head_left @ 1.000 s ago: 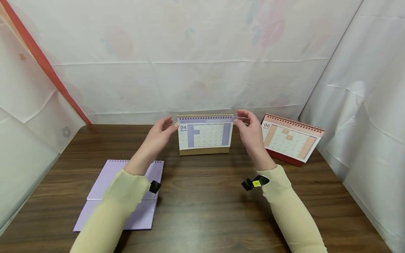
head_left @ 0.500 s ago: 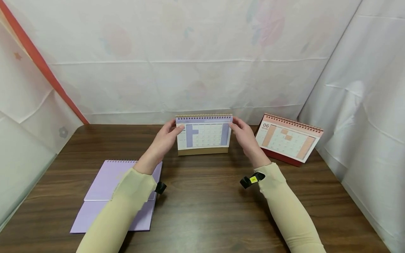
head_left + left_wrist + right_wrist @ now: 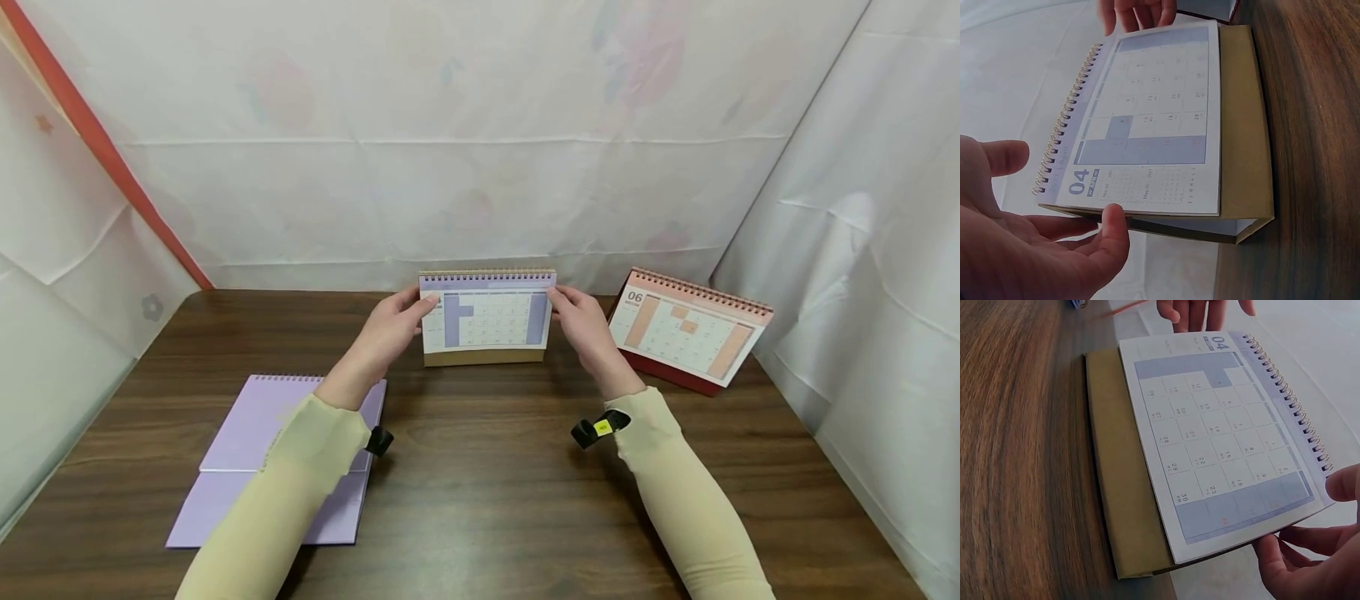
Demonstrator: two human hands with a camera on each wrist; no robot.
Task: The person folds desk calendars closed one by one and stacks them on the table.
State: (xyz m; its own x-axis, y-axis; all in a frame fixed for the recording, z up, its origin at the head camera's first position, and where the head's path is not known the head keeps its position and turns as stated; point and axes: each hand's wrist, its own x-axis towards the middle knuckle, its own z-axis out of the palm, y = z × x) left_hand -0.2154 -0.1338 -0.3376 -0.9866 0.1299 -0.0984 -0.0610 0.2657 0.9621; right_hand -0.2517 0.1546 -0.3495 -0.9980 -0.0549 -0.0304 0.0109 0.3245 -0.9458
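Note:
A purple desk calendar (image 3: 495, 321) showing month 04 stands upright on a gold-brown base (image 3: 483, 357) toward the back of the table. My left hand (image 3: 388, 329) holds its left side, with the thumb over the page's edge in the head view and fingers behind. At the opposite side, my right hand (image 3: 588, 332) has its thumb by the upper corner and other fingers behind the edge. The left wrist view shows a fingertip against the calendar's (image 3: 1154, 119) side edge. In the right wrist view, fingers (image 3: 1285, 562) pass partly out of sight behind the page.
A pink calendar (image 3: 686, 325) showing 06 stands angled at the right on a dark red base. At the left, a purple spiral-bound calendar (image 3: 247, 433) lies spread flat, partly beneath my left forearm. White printed cloth (image 3: 465, 150) hangs behind the brown wooden table (image 3: 480, 483).
Both hands have come in from beside the purple calendar's top corners and taken its sides. The left thumb now covers part of the 04. The calendar stays in about the same place.

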